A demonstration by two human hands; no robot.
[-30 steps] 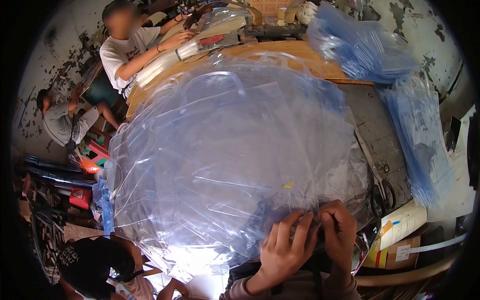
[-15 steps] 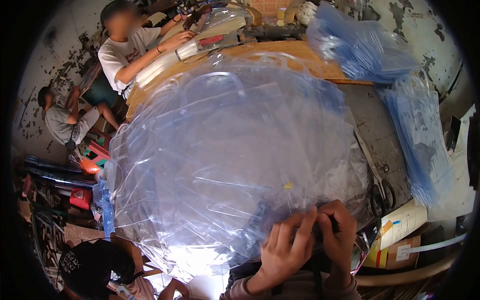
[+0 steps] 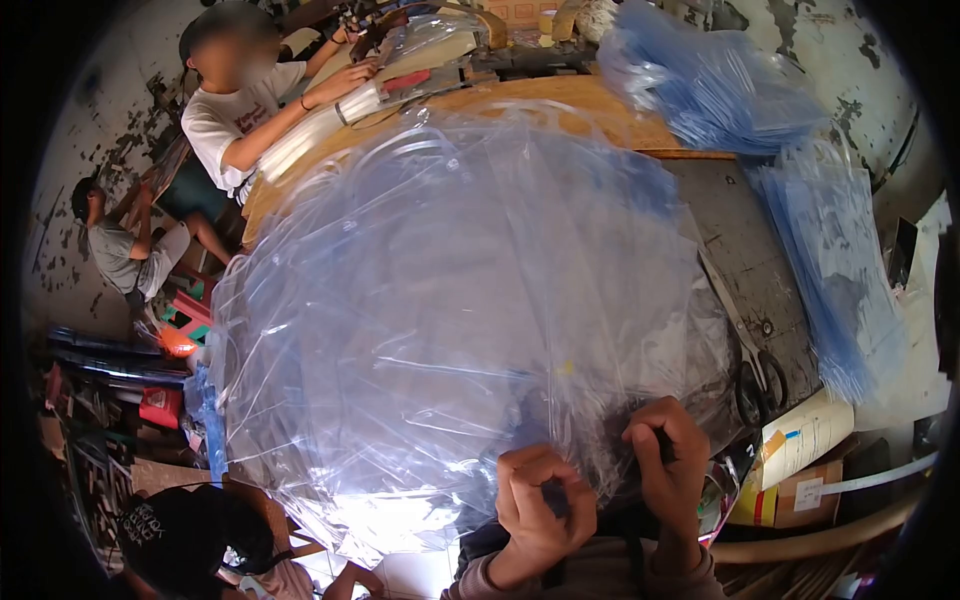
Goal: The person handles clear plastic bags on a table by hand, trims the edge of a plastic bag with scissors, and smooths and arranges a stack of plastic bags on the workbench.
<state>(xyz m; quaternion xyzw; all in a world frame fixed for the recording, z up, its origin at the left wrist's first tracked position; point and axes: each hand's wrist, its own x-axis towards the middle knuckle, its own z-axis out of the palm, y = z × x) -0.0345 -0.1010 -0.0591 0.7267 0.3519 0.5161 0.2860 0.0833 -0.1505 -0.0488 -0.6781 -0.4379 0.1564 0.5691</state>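
Note:
A wide pile of clear plastic bags [image 3: 430, 290] with looped handles covers the table before me. My left hand [image 3: 545, 505] is at the pile's near edge, fingers curled toward the thumb in a pinch on a clear plastic bag. To its right, my right hand [image 3: 672, 460] is also closed, thumb against bent fingers, at the same bag's near edge. The film is so clear that its exact edge in my fingers is hard to see. Folds run from the upper middle of the pile down between my hands. A small yellow mark [image 3: 567, 368] shows through the plastic.
Large black-handled scissors [image 3: 752, 375] lie right of the pile. Bluish plastic bags [image 3: 720, 90] are stacked at the back right, and more [image 3: 825, 270] hang over the right edge. One person [image 3: 235, 120] works across the table; another wearing a black cap [image 3: 180, 540] is at lower left.
My left hand has moved left and down, away from my right hand, which stays nearly in place. The top plastic has shifted, with new folds in the middle.

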